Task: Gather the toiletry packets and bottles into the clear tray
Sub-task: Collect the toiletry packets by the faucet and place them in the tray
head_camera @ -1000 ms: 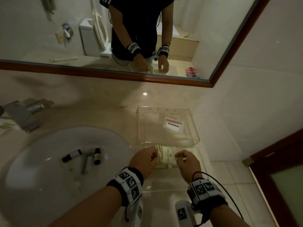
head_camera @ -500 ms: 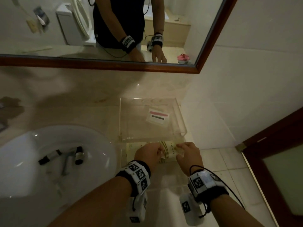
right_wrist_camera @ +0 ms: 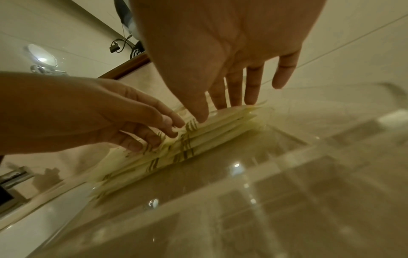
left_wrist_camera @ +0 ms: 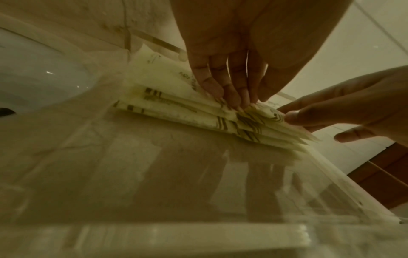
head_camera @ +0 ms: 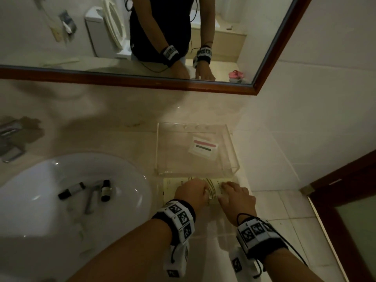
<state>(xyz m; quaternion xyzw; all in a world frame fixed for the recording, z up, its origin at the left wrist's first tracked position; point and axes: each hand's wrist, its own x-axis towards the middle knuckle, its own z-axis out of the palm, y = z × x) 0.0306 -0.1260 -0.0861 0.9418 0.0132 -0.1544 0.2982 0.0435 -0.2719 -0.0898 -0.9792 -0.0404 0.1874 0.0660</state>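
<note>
A stack of cream toiletry packets with brown stripes lies just in front of the clear tray, on what looks like a second clear acrylic piece. My left hand has bent fingers whose tips, with the thumb, pinch the top packets at their striped middle. My right hand lies on the stack's right half with straight fingers, the thumb pressing its near edge. One packet with a red and a green stripe lies inside the back tray. Two small dark bottles lie in the sink.
A metal drain lever lies between the bottles. The faucet stands at the far left. A wood-framed mirror runs along the back wall. The counter ends right of the trays, above tiled floor and a dark door.
Both hands have stayed together on the packet stack in front of the back tray. The right hand has gone from curled to flatter, its fingers spread over the stack.
</note>
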